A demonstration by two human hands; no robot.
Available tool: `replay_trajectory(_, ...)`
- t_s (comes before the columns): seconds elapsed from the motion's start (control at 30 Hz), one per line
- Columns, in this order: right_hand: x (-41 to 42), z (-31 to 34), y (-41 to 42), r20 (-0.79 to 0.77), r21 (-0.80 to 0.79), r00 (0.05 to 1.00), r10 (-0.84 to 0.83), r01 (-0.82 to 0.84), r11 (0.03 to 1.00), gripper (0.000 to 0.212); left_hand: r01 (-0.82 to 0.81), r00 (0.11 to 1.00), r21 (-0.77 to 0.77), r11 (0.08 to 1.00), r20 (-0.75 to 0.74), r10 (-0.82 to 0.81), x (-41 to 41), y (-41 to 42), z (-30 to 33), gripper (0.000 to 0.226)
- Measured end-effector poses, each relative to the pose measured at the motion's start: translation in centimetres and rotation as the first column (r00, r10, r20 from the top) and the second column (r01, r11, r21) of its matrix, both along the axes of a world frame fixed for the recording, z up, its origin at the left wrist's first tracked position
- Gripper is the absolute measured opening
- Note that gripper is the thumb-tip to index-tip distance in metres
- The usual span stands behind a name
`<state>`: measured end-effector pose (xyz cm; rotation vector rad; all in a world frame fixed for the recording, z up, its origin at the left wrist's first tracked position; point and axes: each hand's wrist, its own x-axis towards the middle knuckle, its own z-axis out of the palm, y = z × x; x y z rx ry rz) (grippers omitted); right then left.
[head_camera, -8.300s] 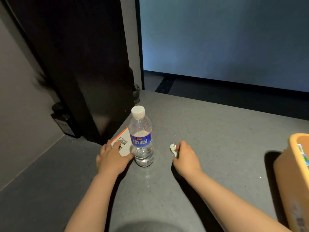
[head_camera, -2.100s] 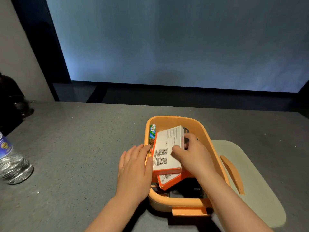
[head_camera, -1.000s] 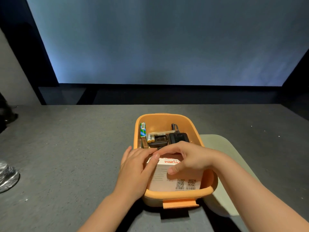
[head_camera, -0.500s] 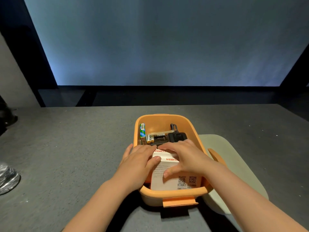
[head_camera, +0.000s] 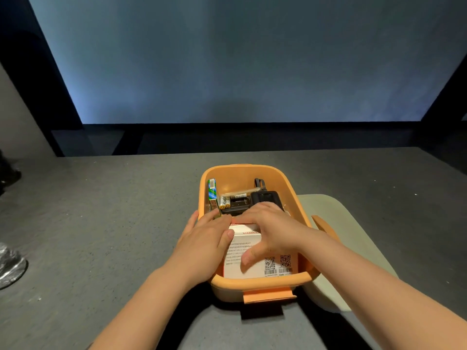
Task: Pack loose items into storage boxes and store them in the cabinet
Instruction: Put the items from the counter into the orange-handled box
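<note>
Both hands lie flat at frame centre on a white carton lying in the near end of the orange storage box: the left hand with straight fingers over the box's left rim, the right hand spread, thumb pressing the label. Batteries and what looks like a black charger fill the far end. A pale lid lies beside the box on the right.

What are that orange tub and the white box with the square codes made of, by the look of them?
The orange tub looks like moulded plastic with a matte finish: rounded corners, a smooth rolled rim, one even colour. The white box looks like printed cardboard, slightly glossy: sharp folded edges, flat faces, and text, codes and barcodes printed on it. Both are judged by look alone.
</note>
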<state>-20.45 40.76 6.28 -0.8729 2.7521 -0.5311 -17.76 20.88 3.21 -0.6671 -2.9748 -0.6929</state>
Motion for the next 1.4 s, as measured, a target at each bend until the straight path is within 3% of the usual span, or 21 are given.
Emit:
replay_trajectory(0.07,0.4,0.5,0.5,0.001,-0.031,0.999,-0.035,0.035,0.999,0.075,-0.002,1.0,0.045,0.999,0.003,0.002,0.2,-0.1,0.1,0.045)
replay_trajectory(0.23,1.9,1.4,3.6,-0.024,-0.331,0.957,-0.29,0.266,0.905,0.043,-0.102,0.98,0.256,0.961,-0.138,0.141,1.7,-0.5,0.0,0.043)
replay_trajectory(0.47,3.4,-0.4,3.4,-0.064,-0.233,0.949,-0.308,0.286,0.93,0.02,-0.13,0.962,0.284,0.95,-0.197,0.191,1.9,-0.9,-0.5,0.032)
replay_trajectory(0.63,3.5,0.0,3.0,-0.005,-0.244,0.942,-0.337,0.325,0.914,0.021,-0.14,0.969,0.282,0.949,-0.158,0.189,1.7,-1.0,-0.8,0.021)
replay_trajectory(0.7,3.4,0.6,2.6,-0.007,-0.197,0.941,-0.34,0.332,0.923,0.026,-0.129,0.973,0.343,0.93,-0.138,0.185,1.9,-1.0,-0.5,0.02)
replay_trajectory(0.8,3.4,1.4,0.1,-0.056,-0.225,0.934,-0.352,0.331,0.916,0.033,-0.185,0.957,0.549,0.815,-0.088,0.276,2.8,-2.4,-0.1,0.021)
replay_trajectory(1.0,3.6,1.8,-11.7,-0.154,-0.473,0.952,-0.263,0.163,0.866,0.03,-0.476,0.794,0.614,0.63,-0.008,0.607,5.7,-10.8,0.0,0.026)
replay_trajectory(1.2,4.5,-0.2,-26.3,-0.053,-0.529,0.997,-0.058,0.021,0.848,0.036,-0.645,0.563,0.631,0.431,0.011,0.827,10.9,-21.6,-1.3,0.034)
replay_trajectory(1.3,3.8,-0.2,-33.4,0.013,-0.556,1.0,0.017,-0.007,0.831,0.05,-0.694,0.461,0.632,0.346,0.021,0.887,12.8,-26.4,-1.0,0.035)
replay_trajectory(1.4,2.6,1.1,-40.0,0.094,-0.62,0.992,0.078,-0.003,0.785,0.08,-0.726,0.417,0.612,0.314,0.03,0.908,13.3,-30.2,-0.2,0.037)
